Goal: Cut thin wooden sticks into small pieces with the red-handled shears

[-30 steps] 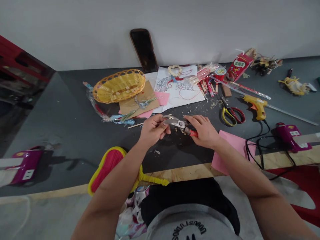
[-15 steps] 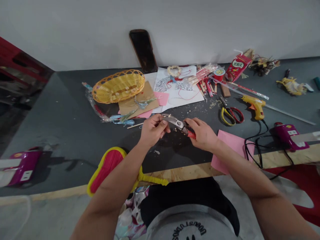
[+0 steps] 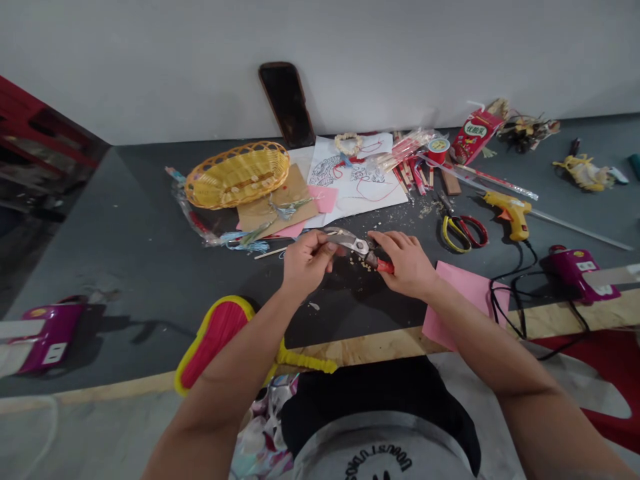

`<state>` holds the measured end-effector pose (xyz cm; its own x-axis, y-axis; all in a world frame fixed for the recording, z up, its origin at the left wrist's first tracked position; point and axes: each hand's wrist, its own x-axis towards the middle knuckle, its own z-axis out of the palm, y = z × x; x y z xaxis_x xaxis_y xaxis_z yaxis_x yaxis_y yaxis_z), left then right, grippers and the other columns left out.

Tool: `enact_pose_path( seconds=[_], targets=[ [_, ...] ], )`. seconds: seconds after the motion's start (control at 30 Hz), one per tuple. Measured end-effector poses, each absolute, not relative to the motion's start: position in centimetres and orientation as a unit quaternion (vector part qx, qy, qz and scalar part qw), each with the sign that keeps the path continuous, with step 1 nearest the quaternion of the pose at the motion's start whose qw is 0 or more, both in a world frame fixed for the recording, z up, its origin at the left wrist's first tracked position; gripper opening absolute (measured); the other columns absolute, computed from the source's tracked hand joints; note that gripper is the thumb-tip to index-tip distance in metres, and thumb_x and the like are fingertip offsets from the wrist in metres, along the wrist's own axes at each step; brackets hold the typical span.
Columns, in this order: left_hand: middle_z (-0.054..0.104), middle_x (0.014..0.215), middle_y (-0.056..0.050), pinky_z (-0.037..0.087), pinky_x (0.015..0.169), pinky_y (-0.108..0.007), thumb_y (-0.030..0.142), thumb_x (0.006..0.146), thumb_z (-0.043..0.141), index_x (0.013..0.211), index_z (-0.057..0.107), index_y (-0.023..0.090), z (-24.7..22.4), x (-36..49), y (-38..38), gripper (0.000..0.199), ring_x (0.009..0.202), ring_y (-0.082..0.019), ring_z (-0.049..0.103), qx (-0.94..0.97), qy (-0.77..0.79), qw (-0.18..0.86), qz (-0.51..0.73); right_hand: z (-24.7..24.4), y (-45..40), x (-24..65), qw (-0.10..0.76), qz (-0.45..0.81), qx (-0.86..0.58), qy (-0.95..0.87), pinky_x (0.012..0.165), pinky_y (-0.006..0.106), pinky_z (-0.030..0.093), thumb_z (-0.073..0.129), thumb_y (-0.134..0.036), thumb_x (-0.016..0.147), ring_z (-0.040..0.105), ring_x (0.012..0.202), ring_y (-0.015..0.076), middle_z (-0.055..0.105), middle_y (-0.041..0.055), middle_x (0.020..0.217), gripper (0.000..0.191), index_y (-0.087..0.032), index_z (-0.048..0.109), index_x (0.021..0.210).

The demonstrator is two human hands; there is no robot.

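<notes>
A person's bare right hand (image 3: 407,263) is gripping the red-covered handle of a pair of curved, silver metal hand shears (image 3: 345,240), which is pointing leftward over the middle of a dark grey tabletop (image 3: 125,240). The bare left hand (image 3: 307,263) is pinching, thumb against curled fingers, right at the blade tips; whether a small piece is sitting between those fingertips is too hidden to tell. The shears are looking stiff, sturdy and moderately weighty, with most of that weight probably sitting around the pivot. Their smooth blades are likely offering a slick, sharp surface, so the red handle is giving the safest place to take hold. Small tan bits (image 3: 367,268) are lying scattered beneath. Behind the left hand, a shallow oval basket of woven yellow material (image 3: 225,176) is standing with its near side over a flat brown paper sheet (image 3: 295,183), and it is holding a few small, pale brown pieces (image 3: 243,191). Farther right, a clear, crinkled plastic bag (image 3: 417,141) is enclosing a bundle of slim, pale and pinkish sticks. Beyond it, a red drink carton with a white straw (image 3: 477,135) is leaning over; its contents are staying hidden.
</notes>
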<state>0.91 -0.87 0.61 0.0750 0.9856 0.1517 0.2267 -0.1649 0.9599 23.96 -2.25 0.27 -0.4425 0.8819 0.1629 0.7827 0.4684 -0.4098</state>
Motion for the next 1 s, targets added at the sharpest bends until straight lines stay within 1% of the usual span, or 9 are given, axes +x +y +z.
enact_pose_path(
  seconds=[0.13, 0.27, 0.47, 0.57, 0.73, 0.83, 0.9, 1.0],
  targets=[
    [0.073, 0.066, -0.004, 0.032, 0.037, -0.02, 0.045, 0.084, 0.071, 0.076, 0.062, 0.017, 0.99, 0.76, -0.93, 0.03, 0.036, -0.006, 0.045, 0.579, 0.463, 0.487, 0.462, 0.28, -2.28, 24.15, 0.183, 0.138, -0.483, -0.845, 0.095, 0.047, 0.043, 0.055, -0.018, 0.076, 0.055, 0.118, 0.0324, 0.061, 0.0157, 0.129, 0.069, -0.018, 0.044, 0.145],
    [0.071, 0.063, -0.004, 0.027, 0.034, -0.02, 0.051, 0.079, 0.075, 0.074, 0.058, 0.017, 1.1, 0.9, -0.88, 0.038, 0.034, -0.005, 0.041, 0.544, 0.443, 0.544, 0.46, 0.24, -2.34, 24.09, 0.181, 0.143, -0.479, -0.847, 0.093, 0.045, 0.044, 0.054, -0.017, 0.076, 0.056, 0.114, 0.0315, 0.061, 0.0154, 0.126, 0.066, -0.018, 0.046, 0.141],
    [0.07, 0.06, -0.003, 0.026, 0.035, -0.02, 0.047, 0.079, 0.076, 0.071, 0.056, 0.018, 1.06, 1.45, -0.94, 0.036, 0.035, -0.005, 0.04, 0.529, 0.467, 0.523, 0.478, 0.46, -2.79, 23.49, 0.159, 0.147, -0.501, -0.838, 0.091, 0.044, 0.047, 0.053, -0.015, 0.078, 0.059, 0.106, 0.0309, 0.063, 0.0152, 0.118, 0.058, -0.017, 0.049, 0.136],
    [0.07, 0.06, -0.003, 0.027, 0.035, -0.021, 0.05, 0.078, 0.076, 0.07, 0.055, 0.018, 1.18, 1.5, -1.01, 0.039, 0.035, -0.005, 0.04, 0.531, 0.47, 0.517, 0.479, 0.57, -2.77, 23.51, 0.16, 0.168, -0.495, -0.838, 0.092, 0.045, 0.048, 0.053, -0.014, 0.077, 0.06, 0.104, 0.031, 0.063, 0.0151, 0.117, 0.059, -0.015, 0.049, 0.135],
    [0.07, 0.061, -0.004, 0.028, 0.035, -0.021, 0.058, 0.077, 0.075, 0.071, 0.056, 0.018, 1.27, 1.3, -1.12, 0.044, 0.035, -0.006, 0.04, 0.551, 0.472, 0.499, 0.474, 0.71, -2.37, 24.02, 0.178, 0.221, -0.462, -0.84, 0.094, 0.043, 0.049, 0.054, -0.017, 0.079, 0.06, 0.107, 0.0292, 0.062, 0.0142, 0.12, 0.056, -0.017, 0.047, 0.135],
    [0.071, 0.062, -0.004, 0.029, 0.036, -0.021, 0.058, 0.079, 0.074, 0.073, 0.058, 0.018, 1.22, 1.22, -1.14, 0.044, 0.035, -0.006, 0.041, 0.558, 0.469, 0.49, 0.478, 0.75, -2.28, 24.13, 0.182, 0.238, -0.451, -0.84, 0.093, 0.042, 0.049, 0.054, -0.02, 0.083, 0.061, 0.107, 0.028, 0.063, 0.0134, 0.12, 0.052, -0.018, 0.048, 0.135],
    [0.072, 0.064, -0.004, 0.032, 0.037, -0.021, 0.057, 0.081, 0.072, 0.074, 0.059, 0.018, 1.19, 1.17, -1.12, 0.042, 0.037, -0.007, 0.045, 0.57, 0.468, 0.478, 0.477, 0.68, -2.3, 24.08, 0.183, 0.221, -0.461, -0.84, 0.094, 0.044, 0.048, 0.055, -0.022, 0.084, 0.06, 0.11, 0.0293, 0.062, 0.0135, 0.123, 0.053, -0.019, 0.048, 0.136],
    [0.072, 0.065, -0.004, 0.034, 0.039, -0.021, 0.055, 0.085, 0.069, 0.076, 0.062, 0.017, 1.15, 1.06, -1.03, 0.04, 0.039, -0.007, 0.049, 0.588, 0.458, 0.475, 0.469, 0.46, -2.35, 23.99, 0.18, 0.171, -0.482, -0.84, 0.096, 0.048, 0.045, 0.057, -0.023, 0.083, 0.056, 0.118, 0.0329, 0.06, 0.0154, 0.13, 0.061, -0.019, 0.044, 0.143]
  ],
)
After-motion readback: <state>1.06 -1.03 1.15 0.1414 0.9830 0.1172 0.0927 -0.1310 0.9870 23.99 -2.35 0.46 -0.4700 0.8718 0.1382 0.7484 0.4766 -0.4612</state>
